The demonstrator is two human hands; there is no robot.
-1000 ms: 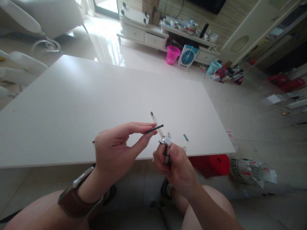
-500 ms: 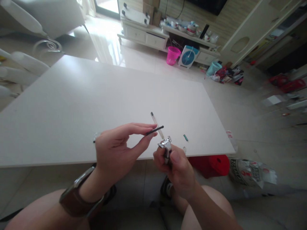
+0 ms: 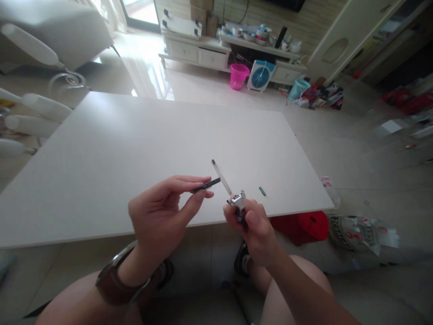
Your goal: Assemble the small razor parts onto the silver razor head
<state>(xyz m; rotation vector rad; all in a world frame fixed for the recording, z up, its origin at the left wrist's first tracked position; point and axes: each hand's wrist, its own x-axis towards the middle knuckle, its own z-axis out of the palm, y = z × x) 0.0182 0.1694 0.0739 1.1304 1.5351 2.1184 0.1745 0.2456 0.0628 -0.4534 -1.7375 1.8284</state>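
My left hand [image 3: 162,215] pinches a thin black stick [image 3: 207,184] between thumb and fingertips, its free end pointing right. My right hand [image 3: 253,230] is closed round a small metal tool with a silver head [image 3: 237,200], held upright just off the near edge of the white table [image 3: 135,149]. A pale thin rod with a dark tip [image 3: 220,175] lies on the table behind both hands. A small dark green piece [image 3: 262,191] lies to the right of the tool. A brown strap sits on my left wrist.
White chairs [image 3: 37,108] stand at the table's left. A red container [image 3: 304,225] and a printed plastic bag [image 3: 358,232] lie on the floor to the right. Farther off are a pink basket [image 3: 238,76], a blue fan [image 3: 260,76] and a white cabinet [image 3: 203,49].
The view has tilted down slightly. My left hand drew the black stick a little left, away from the tool; my right hand shifted slightly right.
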